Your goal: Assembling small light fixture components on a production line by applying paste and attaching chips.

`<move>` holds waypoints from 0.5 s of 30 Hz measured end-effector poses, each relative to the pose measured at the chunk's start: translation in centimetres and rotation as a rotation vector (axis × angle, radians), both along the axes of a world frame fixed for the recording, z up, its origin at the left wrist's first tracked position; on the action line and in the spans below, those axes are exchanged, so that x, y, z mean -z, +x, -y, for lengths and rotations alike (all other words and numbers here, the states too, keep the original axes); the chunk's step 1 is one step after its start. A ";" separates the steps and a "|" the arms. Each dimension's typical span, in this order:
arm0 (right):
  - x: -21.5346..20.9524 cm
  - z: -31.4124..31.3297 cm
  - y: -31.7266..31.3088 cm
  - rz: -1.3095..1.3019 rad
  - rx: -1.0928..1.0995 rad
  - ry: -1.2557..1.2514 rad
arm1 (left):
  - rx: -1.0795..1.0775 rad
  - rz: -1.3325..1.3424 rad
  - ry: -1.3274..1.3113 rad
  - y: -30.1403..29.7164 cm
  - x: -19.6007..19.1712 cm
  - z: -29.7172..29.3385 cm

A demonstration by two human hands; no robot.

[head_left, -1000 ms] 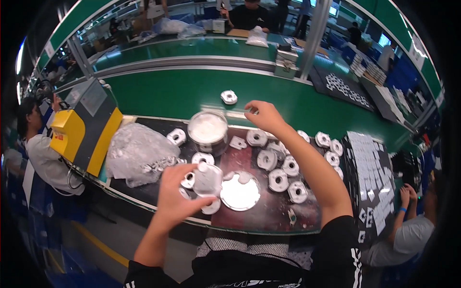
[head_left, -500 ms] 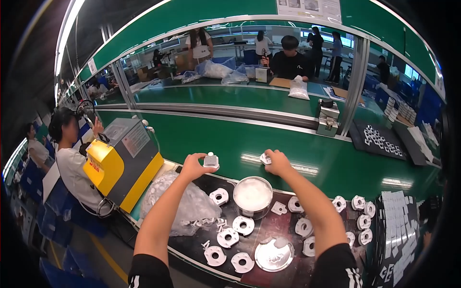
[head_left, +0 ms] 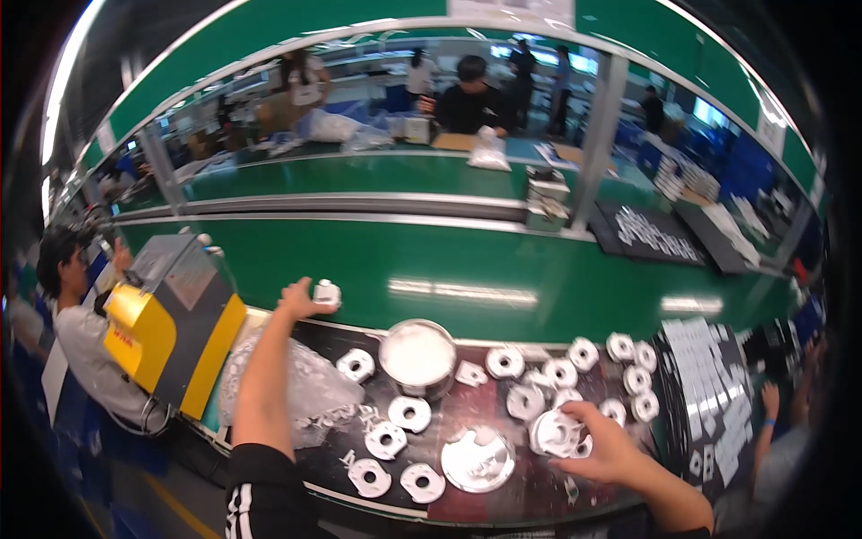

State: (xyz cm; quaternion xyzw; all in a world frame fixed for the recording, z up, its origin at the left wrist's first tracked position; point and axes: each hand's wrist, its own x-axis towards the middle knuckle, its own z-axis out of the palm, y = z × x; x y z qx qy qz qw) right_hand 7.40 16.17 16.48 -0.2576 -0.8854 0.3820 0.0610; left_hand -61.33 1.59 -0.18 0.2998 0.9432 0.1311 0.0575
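Observation:
Over the green work surface, my left hand [head_left: 294, 304] is closed on a small white plastic part [head_left: 327, 294] with a raised block on it. My right hand [head_left: 606, 451] grips a round white plastic housing [head_left: 552, 433] at the near right, above the dark board [head_left: 530, 485]. My palm and fingers cover part of that housing. Several similar white ring-shaped housings lie around it, one a ring [head_left: 505, 362] further back. A round tin of white material [head_left: 417, 352] and a shiny round lid [head_left: 478, 460] with white smears stand between my hands.
A clear plastic bag of white parts [head_left: 287, 382] lies at the left, beside a yellow and grey machine [head_left: 175, 323]. Flat white pieces [head_left: 709, 377] cover a dark sheet at the right. Coworkers sit at the left and across the bench; another person's hand [head_left: 769, 402] shows far right.
My right hand has come back from the green surface to the near right and now grips a round housing. My left hand still holds its small part. The view has turned right.

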 end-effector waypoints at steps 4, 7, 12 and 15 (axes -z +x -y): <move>5.1 5.4 6.4 -0.076 0.097 -0.012 | 0.251 -0.413 0.551 3.9 -6.0 1.0; 9.8 8.9 9.1 -0.161 0.178 0.076 | 0.511 -0.277 0.785 19.4 -13.6 0.0; 12.4 10.8 9.2 -0.241 0.282 0.204 | 1.085 -0.092 0.566 41.9 -13.8 7.8; 13.9 9.7 9.5 -0.183 0.231 0.273 | 1.134 0.042 0.410 52.6 -9.9 6.8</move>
